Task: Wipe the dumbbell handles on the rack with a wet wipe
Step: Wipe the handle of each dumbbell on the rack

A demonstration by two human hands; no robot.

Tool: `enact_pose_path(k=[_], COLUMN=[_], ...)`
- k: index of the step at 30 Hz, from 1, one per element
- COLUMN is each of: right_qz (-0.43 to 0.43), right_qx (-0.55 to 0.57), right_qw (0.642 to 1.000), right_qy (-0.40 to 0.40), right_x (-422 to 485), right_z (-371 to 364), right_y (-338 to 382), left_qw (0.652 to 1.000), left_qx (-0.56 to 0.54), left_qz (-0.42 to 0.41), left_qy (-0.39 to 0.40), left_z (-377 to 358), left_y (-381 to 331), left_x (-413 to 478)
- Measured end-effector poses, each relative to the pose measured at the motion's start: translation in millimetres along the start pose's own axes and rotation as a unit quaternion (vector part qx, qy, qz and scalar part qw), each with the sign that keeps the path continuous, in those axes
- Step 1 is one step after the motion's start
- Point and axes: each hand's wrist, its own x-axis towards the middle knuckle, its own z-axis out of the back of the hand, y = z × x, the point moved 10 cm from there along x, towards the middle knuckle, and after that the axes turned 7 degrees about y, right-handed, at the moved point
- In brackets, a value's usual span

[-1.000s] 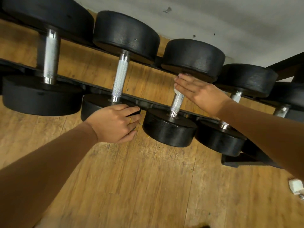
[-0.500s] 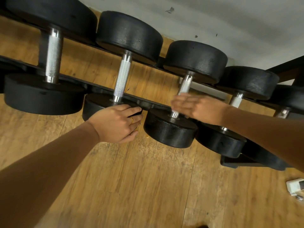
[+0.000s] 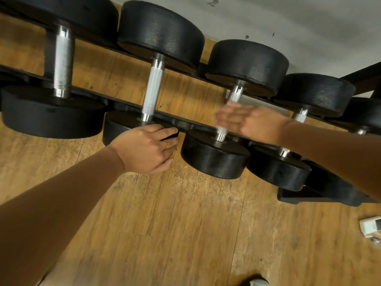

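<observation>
Dumbbell handle (image 3: 235,96), the third in view along the rack (image 3: 185,125), lies across the two rails. Its middle is covered by the right hand (image 3: 253,122), and only the bare steel ends show above and below the fingers. That hand is smeared by motion. Its fingers look laid across the bar, but I cannot tell whether they wrap it or merely press. The wet wipe is not visible and is presumably under the palm. The left hand (image 3: 144,149) curls its fingers over the rim of the near head (image 3: 121,126) of the dumbbell next door, bracing there rather than on the one being wiped.

The risks, as I judge them:

- **Torn wipe:** the knurled steel may snag or bunch a thin wipe, leaving skin rubbing bare metal.
- **Pinched fingers:** a fast stroke could drive the fingertips into the far head (image 3: 247,65) or pinch them where the bar meets a head.
- **Shifting dumbbell:** nothing steadies this dumbbell, so a hard push could roll or shift it on the rails, above the wooden floor (image 3: 185,223).
- **Missed underside:** if the hand never goes round the bar, its underside stays dirty.

Whether the neighbouring handle (image 3: 151,93) has been done cannot be told.
</observation>
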Motion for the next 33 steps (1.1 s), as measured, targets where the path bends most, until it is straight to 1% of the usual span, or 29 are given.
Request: enact_pose_path(k=[2,3,6,8,13,14,16,19,23,24,25,26,29,30,31,33], right_qz=[-0.036,-0.027,0.055,0.061,0.051,0.048,0.000,-0.091,-0.140,-0.156,-0.169,-0.171,-0.098,-0.082,-0.080,-0.122], right_qx=[0.006,0.001,-0.024,-0.025,-0.057,-0.057,-0.042,-0.044,-0.042,-0.043,-0.046,-0.053,-0.088,-0.094,-0.095,-0.100], right_qw=[0.999,1.000,0.998,0.998,0.994,0.995,0.997,0.989,0.985,0.982,0.977,0.971,0.961,0.957,0.957,0.960], right_qy=[0.000,0.000,0.009,0.014,0.071,0.068,0.069,0.104,0.095,0.099,0.123,0.160,0.243,0.262,0.261,0.230], right_x=[3,4,9,11,12,14,14,14,17,19,21,24,30,29,29,31], right_z=[2,0,-7,-5,-14,-11,0,7,5,5,2,-2,-8,-9,-7,1], right_y=[-7,3,38,34,32,31,13,-22,-33,-33,-32,-27,8,9,3,-23], left_qw=[1.000,1.000,1.000,1.000,1.000,1.000,1.000,1.000,1.000,1.000,1.000,1.000,0.999,0.999,0.999,1.000], left_qx=[0.003,0.003,0.000,0.000,0.005,0.007,0.009,0.009,0.001,-0.001,-0.002,-0.003,-0.011,-0.013,-0.015,-0.015], left_qz=[-0.001,-0.001,0.002,0.002,0.001,0.001,0.001,0.000,0.002,0.004,0.007,0.009,0.009,0.008,0.008,0.010], left_qy=[0.000,0.002,0.005,0.004,0.010,0.013,0.016,0.018,0.023,0.023,0.022,0.022,0.032,0.034,0.034,0.025], left_z=[0,0,-1,-1,-2,-3,-5,-5,-4,-3,-3,-3,-5,-5,-6,-5], left_y=[0,-1,-1,0,-1,-1,-1,0,1,1,1,2,1,1,2,2], left_x=[-1,-1,0,0,-1,-1,-1,-1,2,2,3,3,1,2,2,2])
